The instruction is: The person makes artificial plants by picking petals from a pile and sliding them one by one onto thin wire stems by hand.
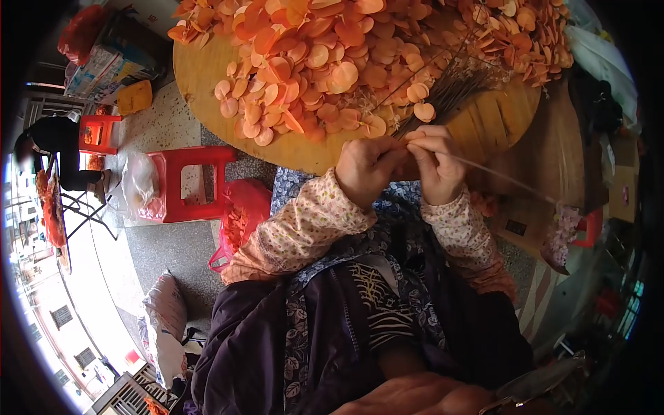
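My left hand and my right hand meet at the near edge of the round wooden table, fingers pinched together. From my right hand a thin pale stem runs out to the right, towards a pale pink flower spray; whether the two join is hard to see. What sits between my left fingertips is too small and covered to make out. Just beyond my hands lie bundled dark stems and a big heap of orange artificial leaves.
On the left stand a red plastic stool and a red bag of orange pieces. A white sack rests on the floor. Another person in dark clothes is at the far left by a folding table. A cardboard box is at right.
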The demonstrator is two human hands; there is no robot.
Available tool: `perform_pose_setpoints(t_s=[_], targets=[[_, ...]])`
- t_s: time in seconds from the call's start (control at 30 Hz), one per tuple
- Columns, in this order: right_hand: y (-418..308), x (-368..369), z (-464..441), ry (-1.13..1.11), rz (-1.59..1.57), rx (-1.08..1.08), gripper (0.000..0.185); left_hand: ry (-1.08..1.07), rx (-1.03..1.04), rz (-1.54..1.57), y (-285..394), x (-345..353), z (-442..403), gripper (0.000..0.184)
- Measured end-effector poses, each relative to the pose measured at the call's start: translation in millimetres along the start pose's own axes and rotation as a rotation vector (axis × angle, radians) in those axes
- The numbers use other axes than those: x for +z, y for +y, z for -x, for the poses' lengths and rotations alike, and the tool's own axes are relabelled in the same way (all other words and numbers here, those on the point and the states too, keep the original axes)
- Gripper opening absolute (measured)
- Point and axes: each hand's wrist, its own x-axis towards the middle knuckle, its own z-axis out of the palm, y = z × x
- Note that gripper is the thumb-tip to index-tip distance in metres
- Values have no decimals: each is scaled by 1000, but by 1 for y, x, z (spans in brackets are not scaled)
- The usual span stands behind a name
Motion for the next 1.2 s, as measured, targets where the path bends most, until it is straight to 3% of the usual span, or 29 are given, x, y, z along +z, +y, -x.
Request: perform_pose_setpoints(t_s=[0.07, 0.13, 0.2, 0.27, 0.3, 0.33, 0.4, 0.53, 0.6, 0.73, 0.83, 0.9, 1.2], targets=[[-1, -5, 2, -2, -33, 39, 7, -35, 33, 20, 1, -4, 1, 16], [-2, -9, 2, 97, -393, 351, 3, -6, 193, -112, 3, -11, -1, 16], [-3, -9, 0, 103, -348, 291, 2, 82, 249, -224, 6, -12, -2, 16], [-3, -9, 1, -54, -405, 325, 5, 83, 488, -428, 0, -8, -6, 15], [-3, -9, 5, -90, -466, 441, 7, 62, 336, -383, -1, -5, -1, 15], [-3, -8, 5, -89, -465, 439, 7, 63, 338, -383, -1, -6, -1, 15], [-6, -5, 5, -17, -769, 638, 7, 44, 262, -306, 0, -9, 0, 15], [-16, 1, 6, -40, -863, 695, 8, 32, 227, -294, -2, -7, 3, 12], [-2, -1, 12, -142, -665, 625, 12, 29, 282, -426, -2, -6, 2, 9], [-5, -5, 11, -148, -630, 685, 12, -19, 292, -406, -6, -9, 4, 7], [8, -21, 3, 170, -910, 760, 9, 42, 392, -557, -3, -16, 11, 9], [21, -38, 1, 165, -900, 783, 8, 7, 294, -483, -2, -20, 18, 9], [37, -69, -6, 245, -914, 792, 8, 17, 273, -535, -8, -29, 26, 8]])
